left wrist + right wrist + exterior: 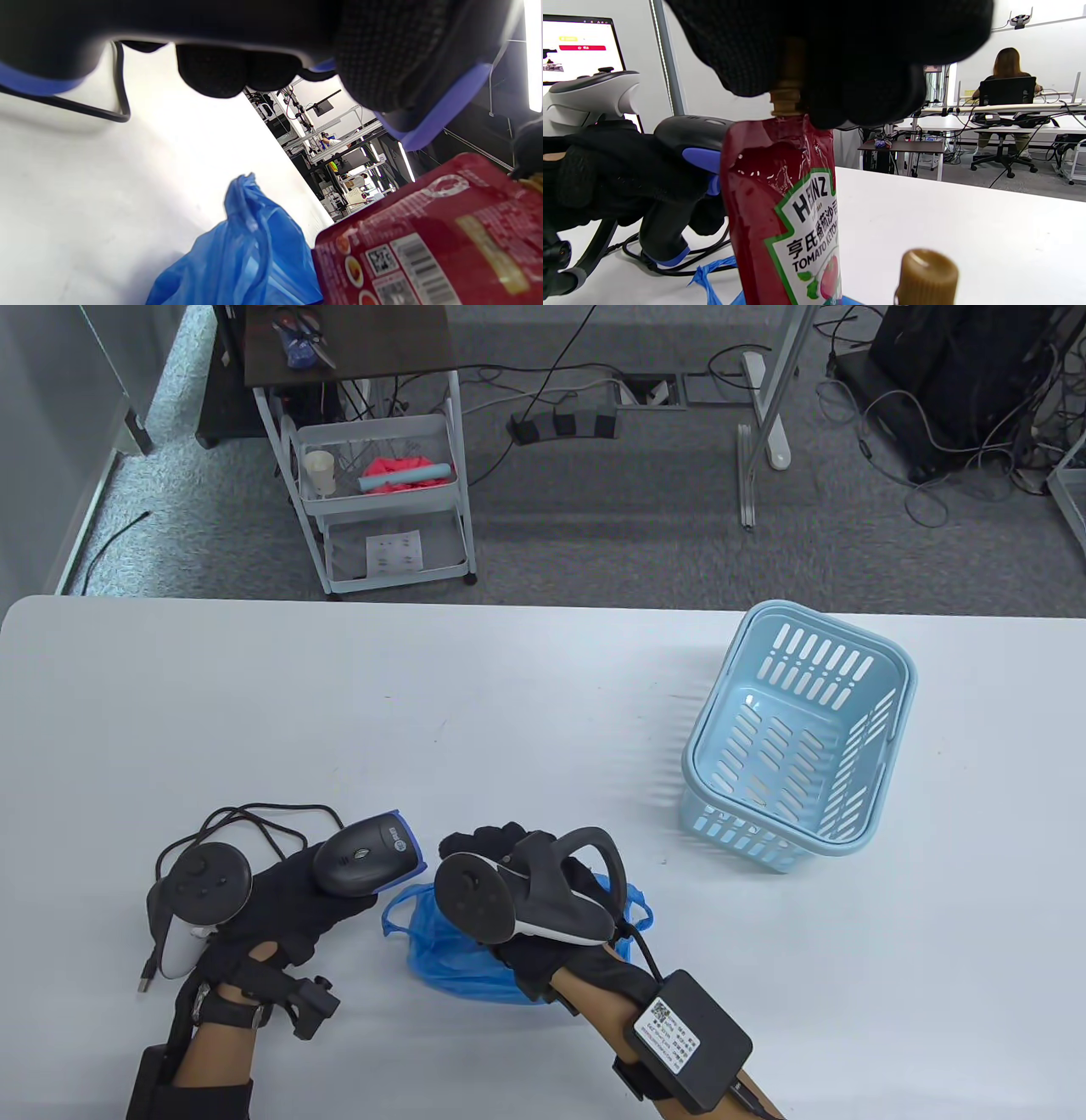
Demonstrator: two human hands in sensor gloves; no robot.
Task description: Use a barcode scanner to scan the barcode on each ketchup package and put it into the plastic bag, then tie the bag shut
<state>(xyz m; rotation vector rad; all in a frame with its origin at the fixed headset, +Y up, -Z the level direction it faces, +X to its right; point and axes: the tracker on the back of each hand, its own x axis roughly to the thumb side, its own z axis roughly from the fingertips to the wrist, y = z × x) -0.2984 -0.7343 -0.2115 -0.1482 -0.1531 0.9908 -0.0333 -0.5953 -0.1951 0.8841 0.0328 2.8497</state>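
White table (509, 704) (grey carpet beyond); left hand (280, 899) grips scanner (369, 861), right hand (509, 857) pinches ketchup pouch (785, 212).

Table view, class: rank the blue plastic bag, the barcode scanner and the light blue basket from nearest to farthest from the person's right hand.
1. The blue plastic bag: directly under the right hand, showing on both sides of it.
2. The barcode scanner: just left of that hand, held in the left hand.
3. The light blue basket: off to the right and farther up the table, standing apart.
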